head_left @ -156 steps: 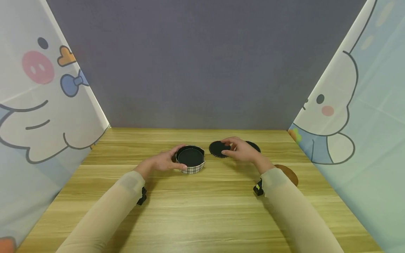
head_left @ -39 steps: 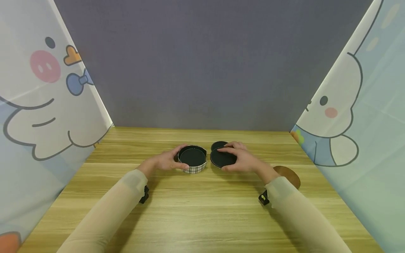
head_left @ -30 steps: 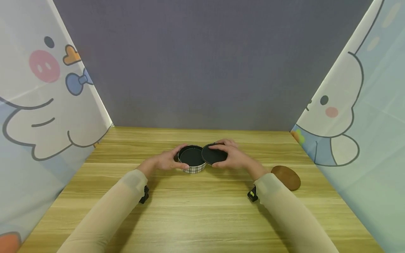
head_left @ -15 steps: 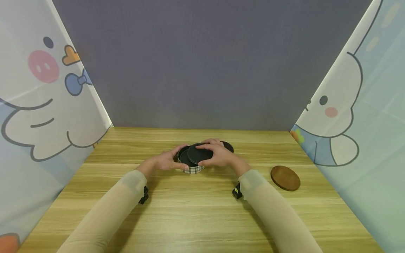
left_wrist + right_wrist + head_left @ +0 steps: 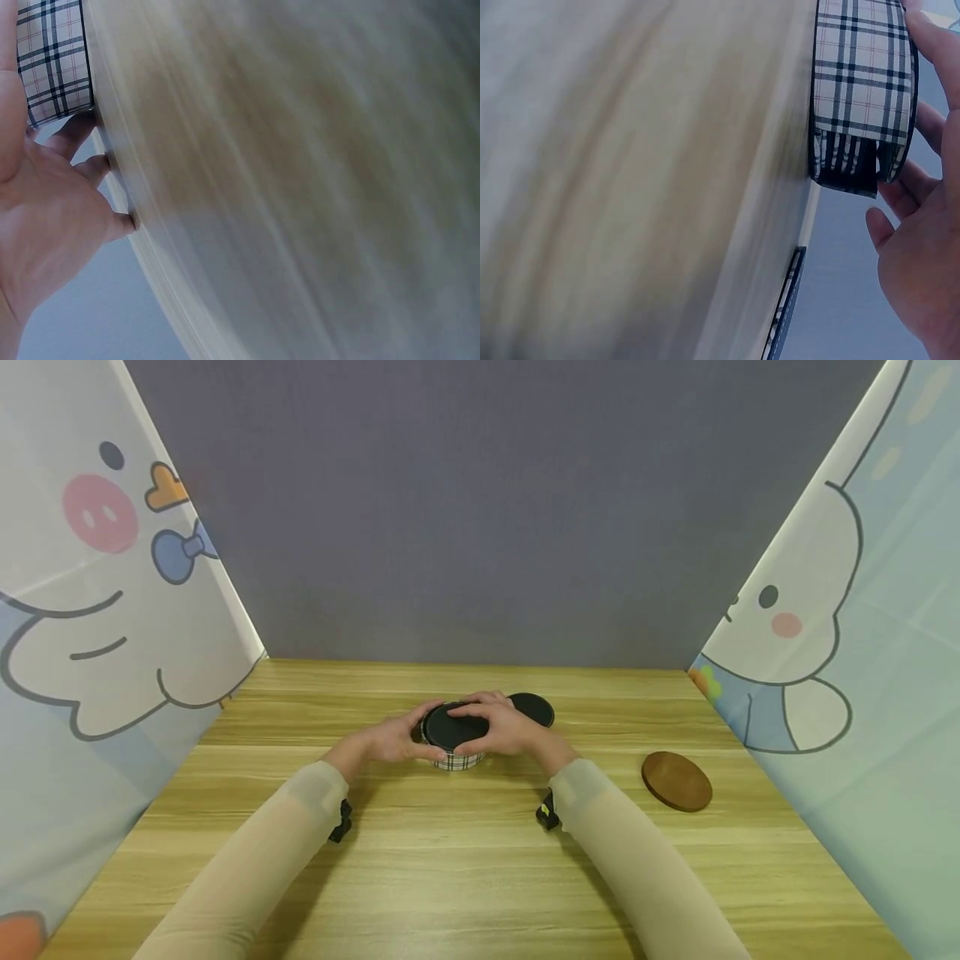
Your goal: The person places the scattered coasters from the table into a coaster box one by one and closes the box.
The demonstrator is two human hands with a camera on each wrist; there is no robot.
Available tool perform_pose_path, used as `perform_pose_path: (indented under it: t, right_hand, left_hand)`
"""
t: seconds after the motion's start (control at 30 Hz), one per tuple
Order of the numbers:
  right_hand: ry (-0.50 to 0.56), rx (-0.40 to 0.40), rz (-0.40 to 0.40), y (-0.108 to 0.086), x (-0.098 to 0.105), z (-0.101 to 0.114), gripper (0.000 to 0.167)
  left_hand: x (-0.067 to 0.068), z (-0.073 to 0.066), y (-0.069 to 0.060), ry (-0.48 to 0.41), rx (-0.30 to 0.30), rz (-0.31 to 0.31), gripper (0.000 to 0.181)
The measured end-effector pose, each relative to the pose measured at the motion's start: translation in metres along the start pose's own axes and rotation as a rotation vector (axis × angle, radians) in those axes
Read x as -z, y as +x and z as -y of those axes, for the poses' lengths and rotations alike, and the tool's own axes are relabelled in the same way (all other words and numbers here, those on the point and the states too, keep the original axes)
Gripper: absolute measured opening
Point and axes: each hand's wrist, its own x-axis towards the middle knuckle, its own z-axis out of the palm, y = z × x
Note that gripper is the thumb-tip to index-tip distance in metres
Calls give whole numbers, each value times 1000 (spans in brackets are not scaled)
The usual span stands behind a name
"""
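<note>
A round plaid coaster holder (image 5: 457, 762) stands on the table, and its side also fills the top corner of the left wrist view. My left hand (image 5: 386, 741) grips it from the left, thumb in front and fingers behind. Over its top lies a round black coaster (image 5: 454, 727), held at the edge between the thumb and fingers of my right hand (image 5: 512, 728). In the right wrist view the holder (image 5: 862, 71) shows a gap in its wall with coaster edges inside. Another black coaster (image 5: 536, 707) lies flat behind my right hand, partly hidden by it.
A brown round wooden disc (image 5: 677, 782) lies on the wood-grain table (image 5: 450, 868) to the right. A dark grey panel (image 5: 480, 518) rises behind the table. Cartoon-printed sheets (image 5: 847, 710) stand along both sides.
My right hand has carried the coaster leftward from beside the holder to over its top, uncovering the coaster behind and the brown disc. My left hand has stayed on the holder.
</note>
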Motion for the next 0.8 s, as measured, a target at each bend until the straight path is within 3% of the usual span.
perform_pose_path:
  t: [0.8]
  right_hand:
    - [-28,13,53,-3,1,0,69]
  left_hand:
    - [0,0,2,67,22,-22,115]
